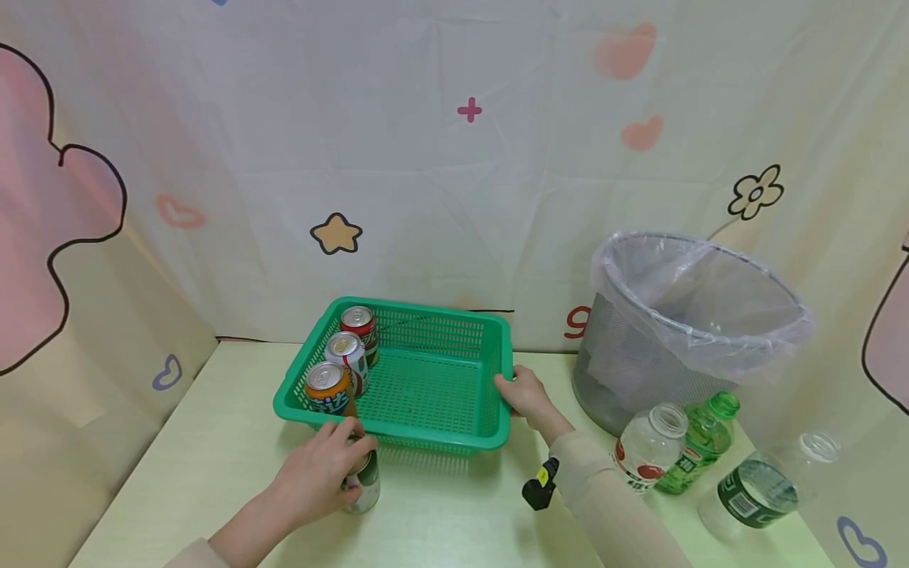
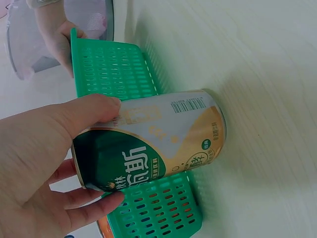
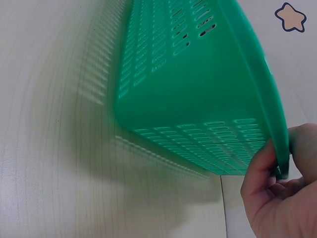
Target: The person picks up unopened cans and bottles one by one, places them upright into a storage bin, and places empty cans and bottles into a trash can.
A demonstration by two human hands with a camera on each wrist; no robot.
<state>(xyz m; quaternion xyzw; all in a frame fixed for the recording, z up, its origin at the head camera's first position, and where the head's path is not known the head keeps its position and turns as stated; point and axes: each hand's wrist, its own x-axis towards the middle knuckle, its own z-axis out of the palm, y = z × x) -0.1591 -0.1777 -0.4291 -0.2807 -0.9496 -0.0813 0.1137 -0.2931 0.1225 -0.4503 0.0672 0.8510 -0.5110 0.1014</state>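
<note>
In the left wrist view, my left hand (image 2: 54, 148) grips a soda can (image 2: 153, 141) with a green, white and gold print around its upper end. The head view has that left hand (image 1: 319, 477) in front of the green plastic basket (image 1: 426, 438), the can partly hidden by the fingers. My right hand (image 1: 527, 394) pinches the basket's right rim, thumb on one side and fingers curled under the lip, as the right wrist view shows. Along the basket's left side stand an orange can (image 1: 331, 386), a white and red can (image 1: 348, 359) and a dark red can (image 1: 360, 327).
A mesh bin (image 1: 611, 363) lined with a clear bag stands at the back right. Before it are a clear bottle with a red label (image 1: 649, 446), a green bottle (image 1: 699, 446) and a clear bottle with a dark green label (image 1: 756, 489). A curtain hangs behind the table (image 1: 440, 528).
</note>
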